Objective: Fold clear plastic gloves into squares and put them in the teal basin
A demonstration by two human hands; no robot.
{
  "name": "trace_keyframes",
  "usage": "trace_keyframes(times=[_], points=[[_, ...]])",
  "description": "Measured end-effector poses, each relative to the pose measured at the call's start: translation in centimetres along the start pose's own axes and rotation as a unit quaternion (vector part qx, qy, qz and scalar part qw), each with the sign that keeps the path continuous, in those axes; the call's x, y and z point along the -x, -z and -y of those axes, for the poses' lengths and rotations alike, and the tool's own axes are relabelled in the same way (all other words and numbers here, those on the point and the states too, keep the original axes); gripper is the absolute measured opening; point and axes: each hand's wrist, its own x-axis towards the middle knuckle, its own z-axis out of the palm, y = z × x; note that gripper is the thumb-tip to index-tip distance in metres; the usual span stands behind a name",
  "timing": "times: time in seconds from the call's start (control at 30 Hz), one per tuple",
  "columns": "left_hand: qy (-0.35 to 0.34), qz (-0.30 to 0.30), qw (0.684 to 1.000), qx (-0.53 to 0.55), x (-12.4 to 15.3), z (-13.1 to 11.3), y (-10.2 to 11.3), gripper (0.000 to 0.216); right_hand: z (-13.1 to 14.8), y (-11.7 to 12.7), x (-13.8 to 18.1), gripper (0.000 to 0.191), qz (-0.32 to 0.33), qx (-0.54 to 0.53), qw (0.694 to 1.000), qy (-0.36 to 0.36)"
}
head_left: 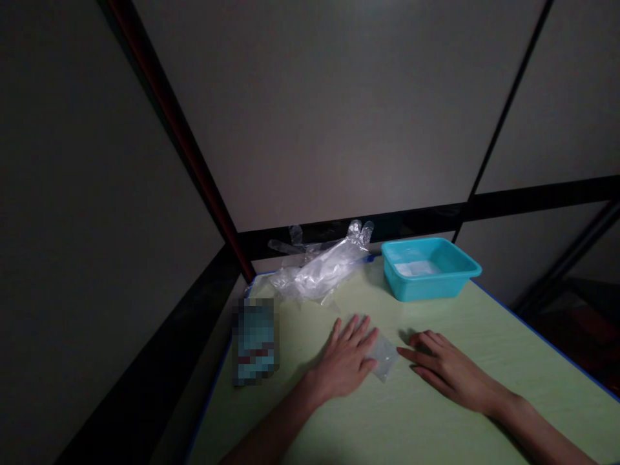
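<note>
A small clear plastic bag (385, 356) lies flat on the pale green table (358, 426). My left hand (346, 358) rests palm down over the left part of that bag, fingers spread, hiding some of it. To the right, my right hand (443, 368) is just above or on the tabletop, its index finger stretched toward the bag's right corner and the other fingers loosely bent. Nothing shows between the fingers of my right hand. Whether its index fingertip touches the bag, I cannot tell.
A pile of clear plastic gloves (324, 268) lies at the table's back edge. A turquoise basin (429, 287) with something white inside stands at the back right. A blurred-out teal packet (256, 339) lies near the left edge. Wall panels (339, 129) rise behind the table.
</note>
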Motion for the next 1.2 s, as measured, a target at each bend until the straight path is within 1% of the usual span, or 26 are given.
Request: trace_keyframes(times=[0.1,0.23,0.37,0.5,0.57,0.63,0.73,0.8,0.97,1.07,1.2], points=[[0.010,0.010,1.000,0.004,-0.1,0.1,0.3,0.053,0.1,0.0,0.1,0.036,0.000,0.000,1.000,-0.006],[0.036,0.020,0.999,0.001,-0.2,0.3,0.3,0.060,0.1,0.1,0.1,0.036,-0.005,-0.001,1.000,-0.002],[0.051,0.006,0.999,-0.005,-0.3,0.5,0.1,0.070,0.0,0.1,0.1,0.035,-0.010,0.008,1.000,0.001],[0.053,-0.028,0.998,-0.004,-0.4,0.2,0.5,0.076,-0.1,0.1,0.0,0.036,-0.017,0.014,1.000,0.012],[0.039,-0.032,0.999,0.004,-0.2,-0.5,0.8,0.077,-0.1,0.0,0.0,0.036,-0.021,0.016,1.000,0.014],[0.004,-0.025,0.999,0.020,0.0,-1.7,0.9,0.077,-0.2,0.0,0.1,0.036,-0.025,0.018,0.999,0.015],[-0.059,-0.002,0.997,0.045,0.5,-3.4,0.5,0.078,-0.3,-0.1,0.1,0.037,-0.034,0.020,0.999,0.023],[-0.078,0.015,0.996,0.051,0.8,-4.1,0.0,0.079,-0.3,-0.2,0.1,0.037,-0.037,0.024,0.999,0.025],[-0.083,0.028,0.995,0.048,1.0,-4.1,-0.6,0.081,-0.3,-0.1,0.1,0.037,-0.033,0.029,0.999,0.020],[-0.088,0.025,0.995,0.045,1.0,-4.0,-0.5,0.078,-0.2,-0.1,0.1,0.037,-0.025,0.033,0.999,0.013],[-0.093,0.023,0.994,0.046,1.0,-4.0,-0.2,0.076,-0.2,0.0,0.1,0.036,-0.032,0.029,0.999,0.018]])
